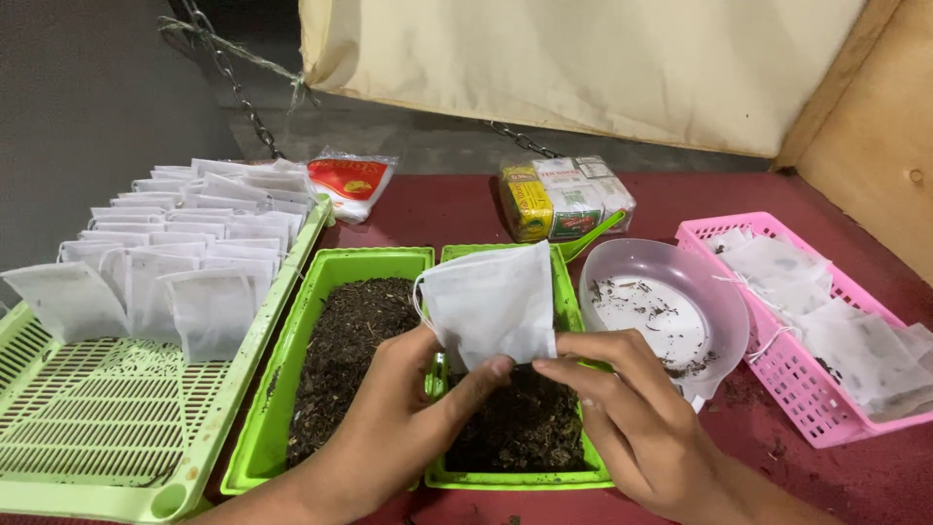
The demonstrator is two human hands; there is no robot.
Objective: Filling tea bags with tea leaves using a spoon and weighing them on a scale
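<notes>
Left hand (403, 408): fingers closed in a pinch on the lower edge of a white paper tea bag (493, 303), thumb tip pressed to its bottom corner. Right hand (622, 413): fingers curled, fingertips meeting the same lower edge from the other side; both grip the bag, held upright over the trays. Directly beneath: right green tray (564, 292), holding dark loose tea piled toward its near end. Just beside it on the left: left green tray (292, 389), filled along its length with the same dark loose tea (345, 350). To the right: clear plastic bowl (724, 306) with only scattered tea crumbs, a green scoop handle (595, 236) behind it. Far right: pink basket (812, 413) holding a loose heap of white bags. Far left: pale green slotted tray (107, 418) with rows of upright white bags (185, 243) across its far half. At the back: two wrapped packets (569, 197) on the red table (457, 209).
</notes>
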